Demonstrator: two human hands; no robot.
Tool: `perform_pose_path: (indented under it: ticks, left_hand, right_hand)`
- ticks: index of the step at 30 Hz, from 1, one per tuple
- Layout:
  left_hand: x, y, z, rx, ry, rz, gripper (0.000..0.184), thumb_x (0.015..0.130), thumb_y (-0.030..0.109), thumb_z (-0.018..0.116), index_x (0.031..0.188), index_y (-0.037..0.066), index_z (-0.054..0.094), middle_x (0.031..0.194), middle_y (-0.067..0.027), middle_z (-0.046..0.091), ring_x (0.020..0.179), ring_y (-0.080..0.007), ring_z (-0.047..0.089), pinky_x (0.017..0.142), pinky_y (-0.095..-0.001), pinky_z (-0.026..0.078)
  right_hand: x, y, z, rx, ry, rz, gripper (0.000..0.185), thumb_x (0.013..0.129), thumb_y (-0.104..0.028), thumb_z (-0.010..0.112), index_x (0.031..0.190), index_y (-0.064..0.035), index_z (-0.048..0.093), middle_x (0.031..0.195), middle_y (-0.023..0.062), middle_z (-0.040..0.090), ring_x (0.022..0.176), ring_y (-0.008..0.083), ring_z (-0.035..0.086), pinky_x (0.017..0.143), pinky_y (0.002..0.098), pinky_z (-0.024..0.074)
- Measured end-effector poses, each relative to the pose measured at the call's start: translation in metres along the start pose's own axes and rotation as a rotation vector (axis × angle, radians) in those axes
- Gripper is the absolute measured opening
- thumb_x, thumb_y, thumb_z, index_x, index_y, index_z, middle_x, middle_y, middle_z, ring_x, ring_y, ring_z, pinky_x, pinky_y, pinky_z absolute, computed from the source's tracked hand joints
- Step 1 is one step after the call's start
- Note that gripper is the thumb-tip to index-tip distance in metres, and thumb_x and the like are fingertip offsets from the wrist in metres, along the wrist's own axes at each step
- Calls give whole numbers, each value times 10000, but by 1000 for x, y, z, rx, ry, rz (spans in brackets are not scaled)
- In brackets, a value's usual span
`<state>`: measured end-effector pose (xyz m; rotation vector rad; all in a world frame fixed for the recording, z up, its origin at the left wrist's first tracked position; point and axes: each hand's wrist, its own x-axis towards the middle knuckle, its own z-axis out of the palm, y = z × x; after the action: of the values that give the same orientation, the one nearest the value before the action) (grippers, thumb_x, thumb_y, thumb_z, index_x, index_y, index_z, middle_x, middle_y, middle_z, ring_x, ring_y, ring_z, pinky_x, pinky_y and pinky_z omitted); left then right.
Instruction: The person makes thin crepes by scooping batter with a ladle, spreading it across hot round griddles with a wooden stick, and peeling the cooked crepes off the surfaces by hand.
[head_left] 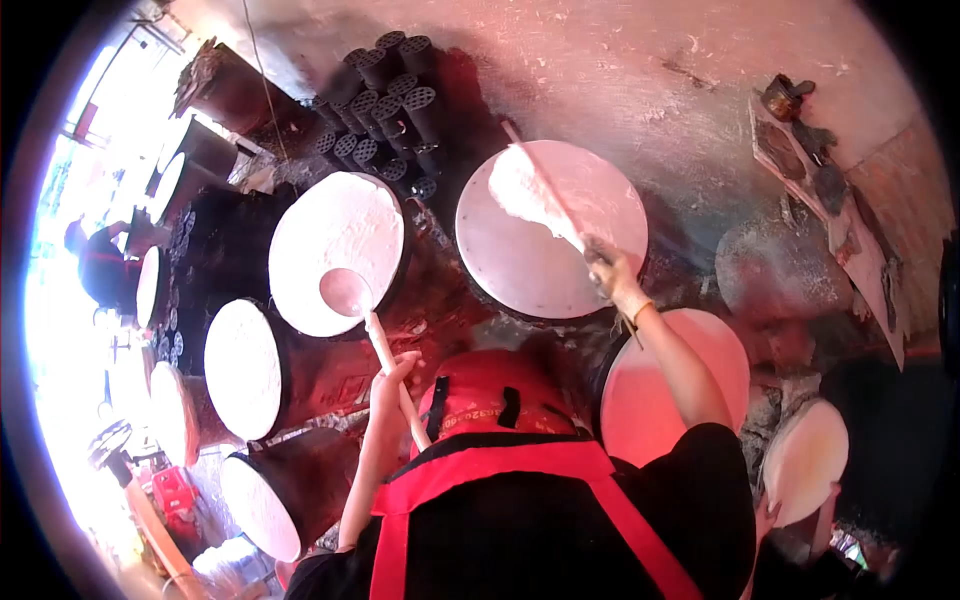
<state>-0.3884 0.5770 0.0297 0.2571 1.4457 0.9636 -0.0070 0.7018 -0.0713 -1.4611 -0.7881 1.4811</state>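
My left hand (389, 388) clasps a long pale ladle (378, 338), my right hand (612, 275) a thin wooden stick (543, 180). White paste (513, 195) part-covers the round pale pan (515, 268).

A long-handled ladle (345, 292) slants over one round white plate (335, 225), a thin stick (546, 187) across another plate (515, 265).
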Motion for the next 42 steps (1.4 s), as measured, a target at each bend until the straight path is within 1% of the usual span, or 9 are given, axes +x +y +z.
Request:
perform_pose_path:
  ticks: [5,10,14,18,24,26,30,34,42]
  left_hand:
    - [-21,-27,-15,10,56,-31,120,906,175,567,921,57,573,720,11,562,504,-50,421,417,-188,298]
    - [-49,-29,-16,25,106,-35,223,898,233,603,751,103,496,570,55,398,435,-48,329,403,-216,242]
    - [-48,-23,-20,-18,113,-67,270,878,246,628,708,121,460,536,59,367,429,-60,332,410,-230,259]
    - [-20,-16,-28,145,134,-2,181,858,229,638,916,61,604,696,28,539,559,-72,462,491,-215,348]
    - [17,15,-53,215,-274,-28,293,874,154,604,1144,41,596,906,-3,617,744,-87,566,593,-214,444]
    - [3,40,-49,269,-345,-16,303,879,143,594,1163,39,587,977,-8,611,797,-77,552,683,-206,441]
    - [37,58,-90,462,-391,47,329,884,128,577,1193,13,558,1027,-14,600,874,-71,521,792,-210,400]
    - [64,66,-148,436,-462,51,333,882,103,563,1193,-16,541,966,-21,602,901,-78,536,766,-213,397]
    - [25,76,-240,174,-308,17,234,854,0,550,1081,-55,533,734,-35,565,597,-109,557,538,-190,405]
  right_hand:
    - [-46,-33,-24,-57,-331,154,541,782,67,467,1269,-155,545,620,-28,503,397,45,341,337,210,261]
    - [20,-25,-41,-203,-58,-47,454,797,34,468,1222,-88,570,616,-12,517,429,62,406,361,221,285]
    - [-26,-13,-16,-205,-283,209,441,826,-32,526,1249,-152,559,572,-38,442,369,60,337,321,243,250]
    - [-110,18,-36,-33,-347,171,421,894,-72,497,1306,-153,515,538,-47,414,342,58,322,303,236,233]
    - [-121,44,47,159,352,43,345,900,-182,554,1239,-115,549,570,-70,387,379,42,302,342,223,246]
    - [-157,44,65,61,102,94,333,914,-177,544,1247,-171,566,590,-82,377,428,29,313,387,207,258]
    - [-243,81,94,-16,208,-15,374,927,-165,555,1296,-114,527,606,-79,409,448,39,330,402,209,266]
    - [-218,163,173,654,232,-174,251,945,-165,496,1195,-143,500,679,-71,427,502,24,383,432,176,296]
    - [41,71,372,322,453,-302,401,975,-231,416,1375,-234,379,605,-44,416,440,58,384,381,219,338]
